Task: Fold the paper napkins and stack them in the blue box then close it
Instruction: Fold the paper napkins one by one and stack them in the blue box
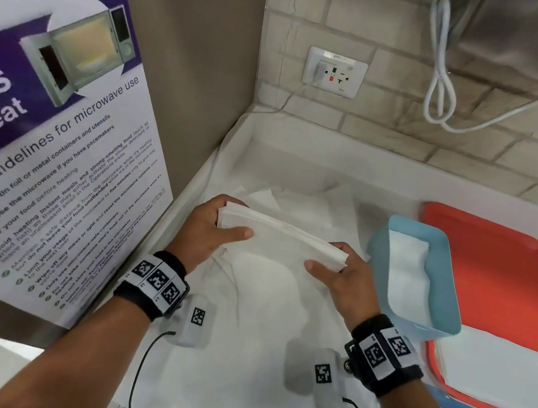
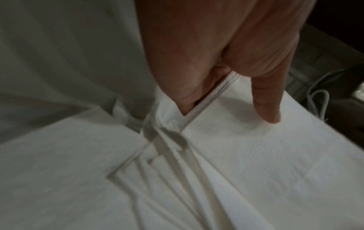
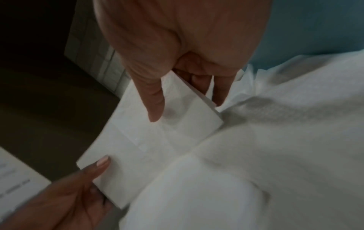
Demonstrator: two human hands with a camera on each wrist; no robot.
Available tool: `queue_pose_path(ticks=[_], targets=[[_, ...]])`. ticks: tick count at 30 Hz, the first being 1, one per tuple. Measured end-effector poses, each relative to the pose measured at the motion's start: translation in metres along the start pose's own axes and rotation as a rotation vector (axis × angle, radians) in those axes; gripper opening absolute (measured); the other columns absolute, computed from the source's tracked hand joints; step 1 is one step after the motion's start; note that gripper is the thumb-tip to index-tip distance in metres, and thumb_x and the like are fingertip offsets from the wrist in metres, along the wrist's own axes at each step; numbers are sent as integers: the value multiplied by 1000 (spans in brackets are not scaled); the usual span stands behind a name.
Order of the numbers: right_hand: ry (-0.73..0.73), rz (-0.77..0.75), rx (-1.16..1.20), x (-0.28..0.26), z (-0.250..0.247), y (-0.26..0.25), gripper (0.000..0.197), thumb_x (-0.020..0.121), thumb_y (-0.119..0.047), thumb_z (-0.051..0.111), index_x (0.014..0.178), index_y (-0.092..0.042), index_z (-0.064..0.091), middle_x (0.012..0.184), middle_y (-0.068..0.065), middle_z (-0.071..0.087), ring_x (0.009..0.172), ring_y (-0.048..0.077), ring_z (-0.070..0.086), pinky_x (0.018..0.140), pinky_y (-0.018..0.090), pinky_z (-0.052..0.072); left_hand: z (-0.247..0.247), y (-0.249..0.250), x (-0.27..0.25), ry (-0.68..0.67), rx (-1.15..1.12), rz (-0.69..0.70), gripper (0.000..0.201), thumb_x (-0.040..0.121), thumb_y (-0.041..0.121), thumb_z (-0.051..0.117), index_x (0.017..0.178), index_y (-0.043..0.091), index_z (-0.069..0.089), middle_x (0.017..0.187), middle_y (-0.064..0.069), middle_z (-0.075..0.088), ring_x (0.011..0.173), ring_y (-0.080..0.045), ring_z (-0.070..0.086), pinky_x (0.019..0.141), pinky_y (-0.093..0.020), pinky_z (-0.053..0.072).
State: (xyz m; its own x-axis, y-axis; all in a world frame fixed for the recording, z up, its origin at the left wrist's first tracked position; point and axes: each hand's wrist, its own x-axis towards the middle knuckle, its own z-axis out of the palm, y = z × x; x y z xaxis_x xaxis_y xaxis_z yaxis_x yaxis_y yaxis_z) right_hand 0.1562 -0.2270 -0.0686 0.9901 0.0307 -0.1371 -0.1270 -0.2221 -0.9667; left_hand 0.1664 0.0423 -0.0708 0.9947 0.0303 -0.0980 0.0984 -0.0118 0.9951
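You hold a folded napkin [image 1: 282, 236] up with your left hand [image 1: 208, 230] and right hand [image 1: 340, 276], thumbs on top. The blue box [image 1: 388, 255] sits just beside it, napkins inside.

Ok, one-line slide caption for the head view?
Both hands, left hand and right hand, hold folded napkins beside the open blue box.

I am looking into what reads as a shared workplace pantry or kitchenette. A large poster [image 1: 44, 144] of safety guidelines for microwave use, picturing a microwave, leans at the left edge of the white desk [image 1: 301, 160]. Behind the desk's far edge runs a pale brick-tile wall [image 1: 402, 60] with a wall socket [image 1: 335, 72] and a looped white cable [image 1: 441, 86]. An orange serving tray [image 1: 500, 271] lies toward the right edge.
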Motion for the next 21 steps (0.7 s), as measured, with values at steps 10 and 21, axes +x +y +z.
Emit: queue_pose_path(ticks=[10, 21], targets=[[54, -24, -32, -7, 10, 0, 24, 84, -18, 81, 84, -37, 65, 73, -8, 65, 66, 24, 56, 66, 40, 47, 4, -4, 3, -6, 71, -57, 40, 81, 11, 87, 117, 7, 70, 111, -13, 77, 106, -29, 74, 101, -52, 55], [261, -115, 91, -36, -29, -39, 40, 85, -25, 79, 114, -43, 59, 114, -16, 65, 109, 7, 63, 88, 29, 53, 50, 73, 26, -120, 23, 22, 32, 90, 0, 73, 119, 15, 71, 112, -3, 79, 102, -20, 75, 82, -33, 61]])
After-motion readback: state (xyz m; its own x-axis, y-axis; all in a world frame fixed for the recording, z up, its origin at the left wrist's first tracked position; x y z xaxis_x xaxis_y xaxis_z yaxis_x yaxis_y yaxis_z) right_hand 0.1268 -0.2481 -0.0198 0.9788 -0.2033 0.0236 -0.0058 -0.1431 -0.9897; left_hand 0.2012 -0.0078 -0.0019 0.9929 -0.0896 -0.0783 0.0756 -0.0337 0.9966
